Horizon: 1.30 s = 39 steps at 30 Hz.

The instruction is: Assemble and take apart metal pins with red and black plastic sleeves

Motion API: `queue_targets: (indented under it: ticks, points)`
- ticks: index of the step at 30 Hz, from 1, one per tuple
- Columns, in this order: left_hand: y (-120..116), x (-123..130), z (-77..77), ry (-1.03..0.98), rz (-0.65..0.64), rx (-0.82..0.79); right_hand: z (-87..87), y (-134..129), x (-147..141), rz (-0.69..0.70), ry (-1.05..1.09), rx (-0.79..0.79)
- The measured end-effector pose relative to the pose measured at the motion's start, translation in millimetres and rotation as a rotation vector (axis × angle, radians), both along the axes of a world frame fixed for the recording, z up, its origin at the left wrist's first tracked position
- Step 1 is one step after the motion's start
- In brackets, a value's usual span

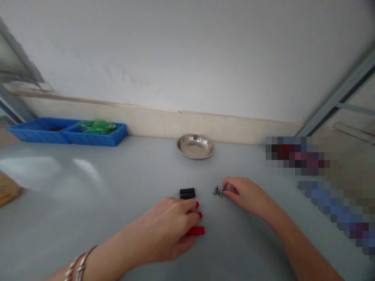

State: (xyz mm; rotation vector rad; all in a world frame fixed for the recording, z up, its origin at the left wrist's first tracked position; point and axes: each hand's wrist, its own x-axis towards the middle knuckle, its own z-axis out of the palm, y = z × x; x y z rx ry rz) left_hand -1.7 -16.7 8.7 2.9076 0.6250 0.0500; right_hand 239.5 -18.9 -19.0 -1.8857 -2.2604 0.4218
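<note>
A: Layout?
B: Grey table point(140, 171), steel dish point(195, 148) at the back.
A: Hands?
B: Left hand point(175, 226) over red cylinders point(197, 231), fingers bent and a little spread; gripping or just resting, cannot tell. Black cylinders point(187, 191) just beyond. Right hand point(244, 193) at the smallest items: small grey-black parts point(217, 191), on the table right of the black pair. One edge apparently pinched, thumb to forefinger.
A: Step?
B: Probably arranging or gathering. Next: light, precise fingertip grip; avoid rolling the cylinders.

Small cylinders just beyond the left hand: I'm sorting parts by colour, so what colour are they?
Both cylinders are black, seen best in the head view.
</note>
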Motion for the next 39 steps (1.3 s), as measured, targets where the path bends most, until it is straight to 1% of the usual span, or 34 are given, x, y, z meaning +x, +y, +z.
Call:
queue_targets:
  ticks: [3,5,8,11,13,15,18,24,26,29,33,39]
  points:
    - [-1,2,1.9,0.072,0.003,-0.023,0.2,0,1,-0.007,-0.007,0.015]
    - [-1,3,2.4,0.085,0.01,-0.025,2.1,-1,1,-0.017,-0.003,0.04]
    - [-1,4,2.8,0.074,0.027,-0.003,7.6,-2,0,-0.072,0.051,0.124]
    - [1,5,2.7,0.066,0.04,0.02,13.0,-4,-6,-0.123,0.263,0.204]
    - [2,6,1.4,0.061,0.045,0.031,14.3,-6,-12,-0.112,0.426,0.216]
    - [3,5,-1.3,0.055,0.052,0.052,13.5,-7,-17,-0.084,0.555,0.187]
    - [4,4,-6.3,0.042,0.083,0.091,9.8,-8,-23,-0.038,0.706,0.104]
    - [7,2,-9.4,-0.049,0.188,0.106,6.4,-9,-29,0.008,0.89,-0.061]
    - [7,2,-9.4,-0.12,0.228,0.102,6.4,-10,-32,0.021,0.929,-0.104]
    - [7,2,-10.9,-0.212,0.245,0.107,5.4,-12,-37,0.036,0.965,-0.153]
    - [7,2,-13.4,-0.233,0.227,0.13,3.5,-12,-41,0.044,1.011,-0.216]
    - [8,2,-12.8,-0.258,0.216,0.136,4.6,-12,-41,0.036,1.04,-0.21]
